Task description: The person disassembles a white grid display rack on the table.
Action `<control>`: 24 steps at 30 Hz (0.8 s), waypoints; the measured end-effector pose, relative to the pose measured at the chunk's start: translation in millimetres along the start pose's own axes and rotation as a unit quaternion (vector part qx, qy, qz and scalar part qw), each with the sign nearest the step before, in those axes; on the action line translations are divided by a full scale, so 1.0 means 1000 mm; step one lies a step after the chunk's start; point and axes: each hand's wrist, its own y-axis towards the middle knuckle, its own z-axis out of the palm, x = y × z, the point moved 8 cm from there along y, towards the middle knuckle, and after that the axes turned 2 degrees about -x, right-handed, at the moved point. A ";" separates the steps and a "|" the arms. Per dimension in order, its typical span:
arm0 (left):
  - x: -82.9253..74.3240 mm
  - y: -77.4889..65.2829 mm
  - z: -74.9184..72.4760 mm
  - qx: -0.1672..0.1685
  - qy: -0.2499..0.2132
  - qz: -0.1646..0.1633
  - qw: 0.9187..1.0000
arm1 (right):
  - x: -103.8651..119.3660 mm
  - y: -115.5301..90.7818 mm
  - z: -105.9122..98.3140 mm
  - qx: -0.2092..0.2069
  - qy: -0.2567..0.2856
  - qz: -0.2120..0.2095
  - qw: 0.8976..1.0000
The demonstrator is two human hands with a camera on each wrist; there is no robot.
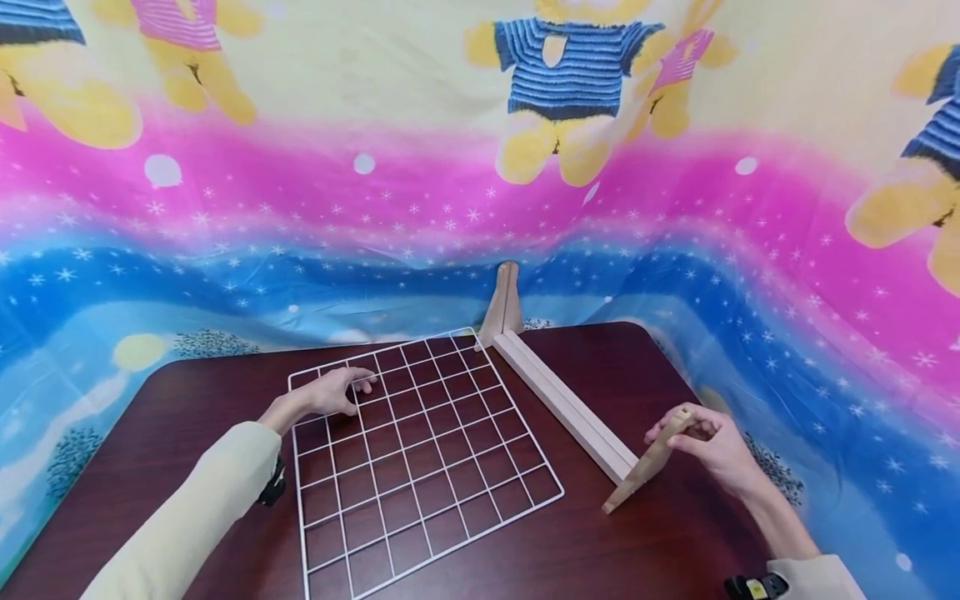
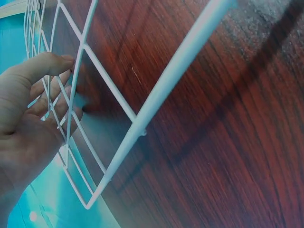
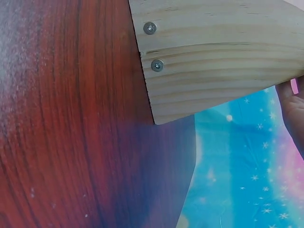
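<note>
A white wire grid panel [image 1: 420,442] spans the left and middle of the table, its near edge casting a shadow on the wood in the left wrist view. My left hand [image 1: 335,392] grips wires near its far left corner, the thumb [image 2: 57,61] and fingers on either side of them. To the right lies a wooden stand, a long pale grooved bar [image 1: 566,404] between two shaped end pieces. With thumb and fingers, my right hand [image 1: 716,446] holds the top of the near end piece [image 1: 651,467]. Two screws [image 3: 157,65] show on that piece's outer face.
The far end piece [image 1: 504,304] stands upright by the table's back edge, close to the grid's far corner. Beneath everything is a dark red-brown wooden table [image 1: 225,400]. A printed cloth [image 1: 420,208] with bears and snowflakes hangs around its back and sides.
</note>
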 end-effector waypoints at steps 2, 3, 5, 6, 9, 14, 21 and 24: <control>0.001 0.001 0.000 -0.002 0.014 -0.004 1.000 | 0.001 -0.001 0.001 0.000 0.001 -0.001 1.000; -0.001 0.002 0.000 -0.003 0.020 -0.001 1.000 | 0.001 -0.001 0.001 -0.001 0.000 -0.002 1.000; -0.002 0.004 0.000 -0.006 0.033 0.002 0.999 | 0.001 -0.002 0.001 -0.003 0.001 -0.002 1.000; -0.003 0.005 0.000 -0.007 0.038 0.003 0.999 | 0.002 -0.002 0.002 -0.004 0.001 -0.003 1.000; -0.006 0.006 0.000 -0.009 0.058 0.008 0.998 | 0.003 -0.003 0.002 -0.012 -0.006 -0.002 1.000; -0.011 0.005 0.000 -0.012 0.113 0.003 0.994 | 0.004 -0.005 0.004 -0.023 -0.018 0.002 1.000; -0.013 0.008 -0.001 -0.014 0.135 -0.017 0.991 | 0.008 -0.007 0.007 -0.038 -0.020 -0.003 0.999; -0.012 0.008 -0.001 -0.007 0.139 -0.018 0.990 | 0.008 -0.008 0.008 -0.041 -0.023 -0.005 0.999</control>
